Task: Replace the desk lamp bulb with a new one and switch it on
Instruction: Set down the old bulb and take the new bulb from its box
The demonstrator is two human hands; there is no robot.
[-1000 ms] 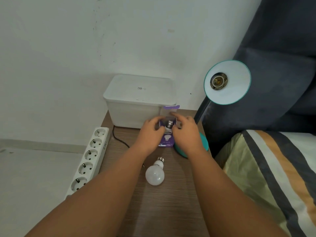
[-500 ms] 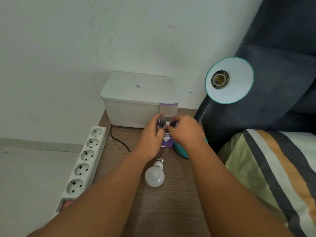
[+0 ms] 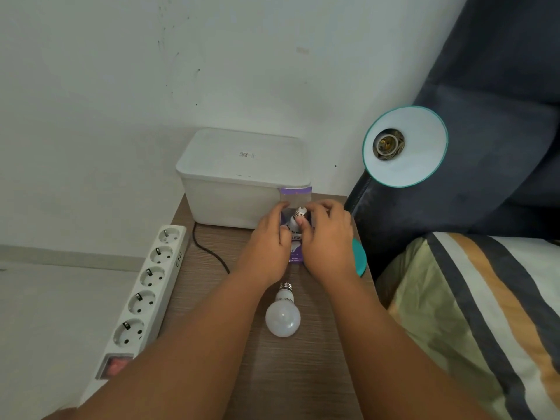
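A purple bulb box (image 3: 295,253) stands on the wooden table with its top flap open. My left hand (image 3: 268,237) grips the box's left side. My right hand (image 3: 325,237) pinches the new bulb (image 3: 300,214), whose metal screw base sticks out of the box top. A bare white bulb (image 3: 283,315) lies on the table nearer to me, base pointing away. The teal desk lamp's shade (image 3: 406,147) faces me at the right with an empty socket (image 3: 388,144). Its teal base (image 3: 360,257) shows behind my right hand.
A white lidded plastic bin (image 3: 242,177) sits against the wall behind the box. A white power strip (image 3: 145,295) with a red switch lies along the table's left edge, with a black cord (image 3: 209,250) running by it. A striped pillow (image 3: 472,313) and dark fabric are on the right.
The new bulb's screw base has come further up out of the box under my right fingers. My left hand stays on the box.
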